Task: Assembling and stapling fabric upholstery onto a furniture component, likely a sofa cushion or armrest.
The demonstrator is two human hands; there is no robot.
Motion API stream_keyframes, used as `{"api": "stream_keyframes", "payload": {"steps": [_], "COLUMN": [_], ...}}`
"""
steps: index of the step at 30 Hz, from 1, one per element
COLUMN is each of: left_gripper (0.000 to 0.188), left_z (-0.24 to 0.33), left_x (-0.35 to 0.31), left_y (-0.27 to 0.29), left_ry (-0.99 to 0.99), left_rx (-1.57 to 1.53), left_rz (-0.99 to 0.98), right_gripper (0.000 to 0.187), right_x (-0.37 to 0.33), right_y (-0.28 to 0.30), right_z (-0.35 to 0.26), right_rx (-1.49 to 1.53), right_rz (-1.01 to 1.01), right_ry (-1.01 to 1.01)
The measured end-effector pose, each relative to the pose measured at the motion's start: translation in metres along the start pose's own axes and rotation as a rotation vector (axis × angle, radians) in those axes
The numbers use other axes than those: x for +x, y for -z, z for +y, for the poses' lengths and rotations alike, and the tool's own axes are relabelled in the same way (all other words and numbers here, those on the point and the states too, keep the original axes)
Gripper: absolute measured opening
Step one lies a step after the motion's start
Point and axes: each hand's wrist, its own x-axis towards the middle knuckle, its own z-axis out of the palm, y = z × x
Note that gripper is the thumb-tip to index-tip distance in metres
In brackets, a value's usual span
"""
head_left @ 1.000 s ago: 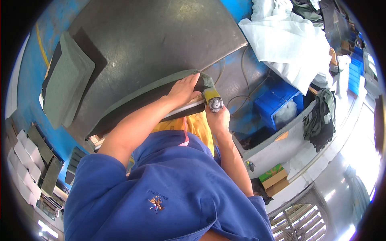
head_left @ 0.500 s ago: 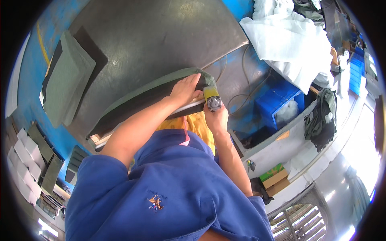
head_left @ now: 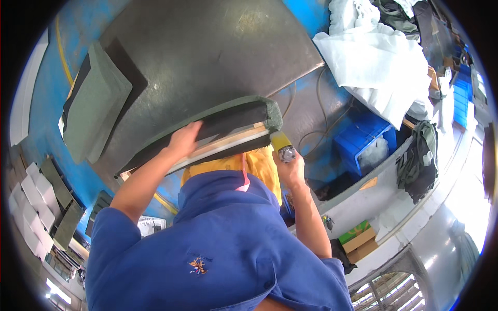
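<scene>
A long upholstered panel [head_left: 228, 120] lies across the near edge of the table in front of me, with green-grey fabric along its far rim, black lining inside and a pale wooden rail [head_left: 228, 142] along its near side. Over the lining, left of its middle, rests my left hand [head_left: 184, 140], its fingers stretched out and holding nothing. My right hand [head_left: 291, 167] is wrapped round a yellow and grey staple gun [head_left: 282, 145], just off the panel's right end. A fabric corner [head_left: 273, 115] folds over that end, beyond the tool.
A second green-grey upholstered piece [head_left: 98, 103] stands at the left of the dark metal table [head_left: 207, 52]. White cloth [head_left: 373, 57] is heaped at the right, above a blue crate [head_left: 363, 140]. A hose [head_left: 324, 114] trails between table and crate.
My left hand has slid left along the panel, away from its right end. My right hand has drawn the staple gun back from the corner, toward me and slightly right.
</scene>
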Motion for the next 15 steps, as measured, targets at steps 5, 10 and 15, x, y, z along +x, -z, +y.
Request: {"api": "stream_keyframes", "payload": {"steps": [5, 10, 15], "left_gripper": [0.039, 0.026, 0.016], "left_z": [-0.024, 0.034, 0.094], "left_x": [-0.01, 0.008, 0.057], "left_y": [-0.008, 0.002, -0.019], "left_ry": [-0.068, -0.067, -0.06], "left_rx": [0.051, 0.05, -0.127], "left_rz": [0.111, 0.203, 0.248], "right_gripper": [0.056, 0.032, 0.035], "right_x": [0.012, 0.032, 0.076], "right_y": [0.003, 0.016, 0.045], "right_z": [-0.014, -0.018, -0.01], "right_rx": [-0.088, 0.026, -0.136], "right_rz": [-0.038, 0.076, 0.005], "right_ry": [-0.006, 0.086, -0.098]}}
